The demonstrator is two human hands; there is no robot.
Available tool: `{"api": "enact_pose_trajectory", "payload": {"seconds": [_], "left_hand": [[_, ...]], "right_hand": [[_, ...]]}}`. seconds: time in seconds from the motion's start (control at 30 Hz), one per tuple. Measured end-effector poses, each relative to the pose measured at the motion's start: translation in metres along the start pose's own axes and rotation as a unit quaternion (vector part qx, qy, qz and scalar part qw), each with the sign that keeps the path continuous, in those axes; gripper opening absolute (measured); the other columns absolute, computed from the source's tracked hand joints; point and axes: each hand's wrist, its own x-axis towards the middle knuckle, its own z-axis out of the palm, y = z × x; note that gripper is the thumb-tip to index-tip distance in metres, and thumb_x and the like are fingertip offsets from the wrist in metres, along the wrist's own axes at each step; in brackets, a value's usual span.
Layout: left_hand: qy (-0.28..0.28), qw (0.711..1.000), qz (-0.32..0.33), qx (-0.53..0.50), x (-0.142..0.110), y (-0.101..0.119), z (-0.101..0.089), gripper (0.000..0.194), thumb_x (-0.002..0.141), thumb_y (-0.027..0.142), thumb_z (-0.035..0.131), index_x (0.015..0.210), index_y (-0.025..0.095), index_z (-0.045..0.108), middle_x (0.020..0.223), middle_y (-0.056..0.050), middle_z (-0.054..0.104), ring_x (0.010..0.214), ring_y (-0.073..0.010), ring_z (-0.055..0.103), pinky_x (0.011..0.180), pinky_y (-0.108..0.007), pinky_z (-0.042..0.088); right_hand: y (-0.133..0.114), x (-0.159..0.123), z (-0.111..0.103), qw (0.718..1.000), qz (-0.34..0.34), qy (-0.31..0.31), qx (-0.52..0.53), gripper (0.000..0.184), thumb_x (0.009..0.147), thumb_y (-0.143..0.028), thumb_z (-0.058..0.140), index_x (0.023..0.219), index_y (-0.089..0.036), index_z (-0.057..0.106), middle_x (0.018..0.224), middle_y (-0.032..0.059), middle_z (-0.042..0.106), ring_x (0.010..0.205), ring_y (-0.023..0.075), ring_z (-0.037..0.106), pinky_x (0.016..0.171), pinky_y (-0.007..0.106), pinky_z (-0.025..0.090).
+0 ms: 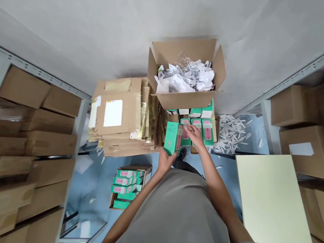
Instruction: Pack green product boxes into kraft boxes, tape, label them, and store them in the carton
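Note:
My left hand (166,161) is closed round the lower end of a green box (171,137) with a pink panel on its side. My right hand (194,135) is beside the box's right side, fingers bent together near a small greyish patch on the panel. Whether those fingers pinch anything is too small to tell. Just beyond and under the right hand, several similar green-and-pink boxes (207,130) stand in rows in an open carton (217,129). An open cardboard box (181,96) full of crumpled white and clear scraps sits behind them.
Flattened cardboard (127,112) is piled at left. On the blue floor, another carton (113,200) holds green boxes. White paper strips (230,133) lie by the wall. A pale yellow board (272,199) is at right. Shelves (80,125) of brown cartons flank both sides.

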Motion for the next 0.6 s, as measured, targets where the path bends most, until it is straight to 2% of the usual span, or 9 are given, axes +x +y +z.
{"api": "enact_pose_trajectory", "payload": {"seconds": [0.1, 0.17, 0.27, 0.33, 0.47, 0.6], "left_hand": [[-0.034, 0.999, 0.033, -0.001, -0.021, 0.009, 0.002, 0.047, 0.079, 0.037, 0.086, 0.108, 0.024, 0.052, 0.104, -0.004, 0.065, 0.102, -0.0266, 0.068, 0.099, -0.043, 0.057], [-0.044, 0.997, 0.063, -0.01, -0.034, 0.015, 0.007, 0.053, 0.077, 0.035, 0.088, 0.115, 0.022, 0.054, 0.113, -0.008, 0.067, 0.113, -0.0294, 0.069, 0.105, -0.044, 0.055], [-0.059, 0.99, 0.119, -0.037, -0.054, 0.022, 0.02, 0.066, 0.073, 0.029, 0.091, 0.128, 0.022, 0.056, 0.129, -0.011, 0.068, 0.128, -0.032, 0.067, 0.115, -0.045, 0.052], [-0.07, 0.987, 0.137, -0.041, -0.069, 0.024, 0.034, 0.066, 0.072, 0.027, 0.091, 0.129, 0.022, 0.059, 0.13, -0.012, 0.068, 0.128, -0.0332, 0.067, 0.116, -0.046, 0.051], [-0.088, 0.985, 0.142, -0.035, -0.1, 0.032, 0.076, 0.061, 0.067, 0.024, 0.093, 0.12, 0.021, 0.064, 0.121, -0.012, 0.07, 0.122, -0.0362, 0.069, 0.112, -0.05, 0.054], [-0.188, 0.957, 0.207, -0.073, -0.141, 0.06, 0.137, 0.053, 0.068, 0.027, 0.092, 0.115, 0.021, 0.069, 0.114, -0.01, 0.075, 0.11, -0.0337, 0.072, 0.106, -0.049, 0.057]], "right_hand": [[-0.013, -0.012, -0.009, 0.999, -0.038, -0.006, 0.019, 0.065, 0.076, -0.071, 0.09, 0.121, -0.026, 0.08, 0.127, 0.0108, 0.084, 0.123, 0.0299, 0.078, 0.105, 0.045, 0.064], [-0.021, -0.027, -0.021, 0.997, -0.078, 0.002, 0.018, 0.062, 0.079, -0.075, 0.087, 0.118, -0.026, 0.082, 0.126, 0.0101, 0.084, 0.123, 0.03, 0.077, 0.108, 0.045, 0.062], [-0.031, -0.058, -0.048, 0.993, -0.119, 0.012, 0.02, 0.06, 0.082, -0.081, 0.082, 0.106, -0.026, 0.086, 0.123, 0.0091, 0.086, 0.125, 0.0312, 0.077, 0.117, 0.047, 0.057], [-0.034, -0.082, -0.07, 0.99, -0.139, 0.026, 0.026, 0.061, 0.083, -0.084, 0.08, 0.105, -0.027, 0.086, 0.124, 0.0084, 0.086, 0.127, 0.0314, 0.076, 0.119, 0.046, 0.056], [-0.036, -0.136, -0.127, 0.978, -0.193, 0.077, 0.015, 0.058, 0.087, -0.082, 0.079, 0.106, -0.028, 0.087, 0.13, 0.0079, 0.084, 0.129, 0.0292, 0.075, 0.12, 0.043, 0.056], [-0.043, -0.182, -0.205, 0.954, -0.237, 0.182, -0.005, 0.059, 0.089, -0.083, 0.077, 0.104, -0.027, 0.087, 0.134, 0.009, 0.083, 0.132, 0.03, 0.073, 0.12, 0.045, 0.056]]}}
